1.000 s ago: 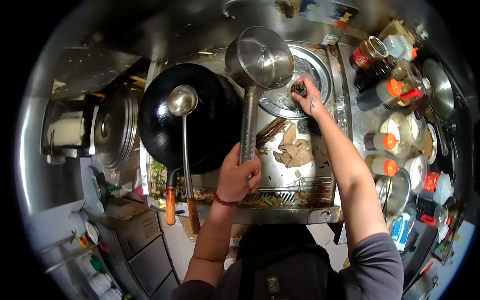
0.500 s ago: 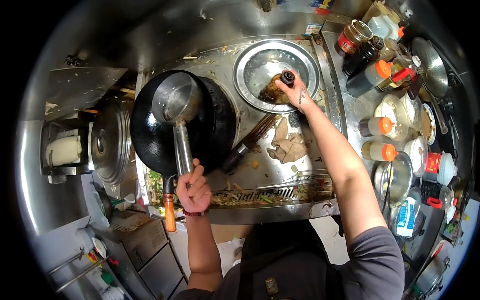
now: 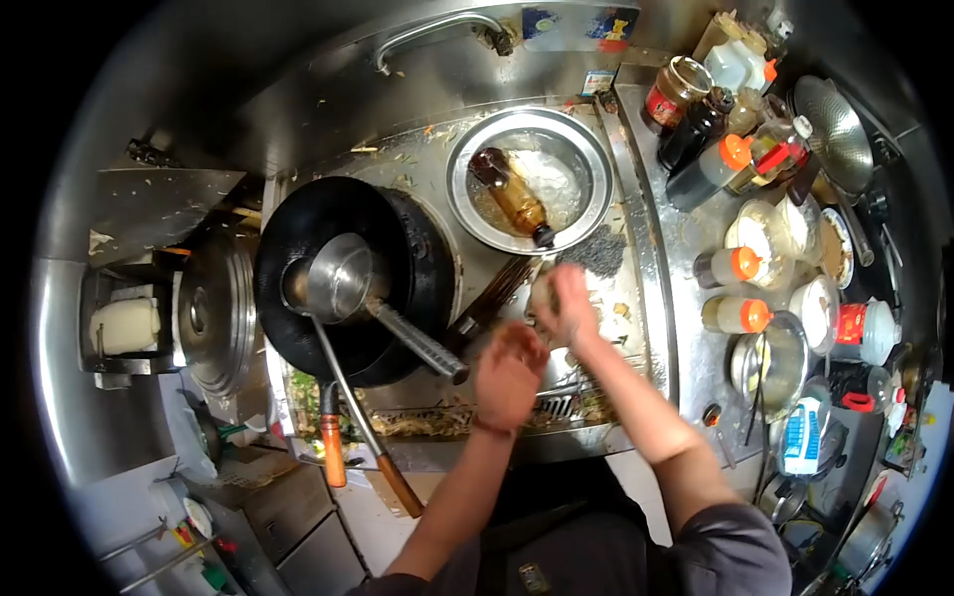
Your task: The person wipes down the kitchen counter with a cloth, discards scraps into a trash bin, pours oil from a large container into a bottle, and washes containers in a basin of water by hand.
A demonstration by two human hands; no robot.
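My right hand [image 3: 573, 310] is closed on a tan cloth [image 3: 544, 300], which shows at its left side, smeared by motion. Beside it, lower and to the left, my left hand [image 3: 510, 372] is raised with blurred fingers; whether it touches the cloth cannot be made out. Beyond the hands a brown bottle [image 3: 512, 197] lies slantwise in a metal basin [image 3: 459, 199]. The long-handled metal pot [image 3: 341, 276] rests in the black wok [image 3: 288, 343], its handle pointing toward my left hand. A ladle [image 3: 348, 382] leans over the wok's near side.
A bundled-stick brush [image 3: 497, 293] lies left of my hands, and a dark scrubber [image 3: 601, 251] near the basin. Sauce bottles [image 3: 733, 265], jars and bowls crowd the right counter. A large lid [image 3: 204, 313] stands at left. A faucet [image 3: 437, 30] is at the back wall.
The pot has been let go in the wok, and the bottle has been released into the basin. Both hands have come together near the front, and the cloth has been picked up.
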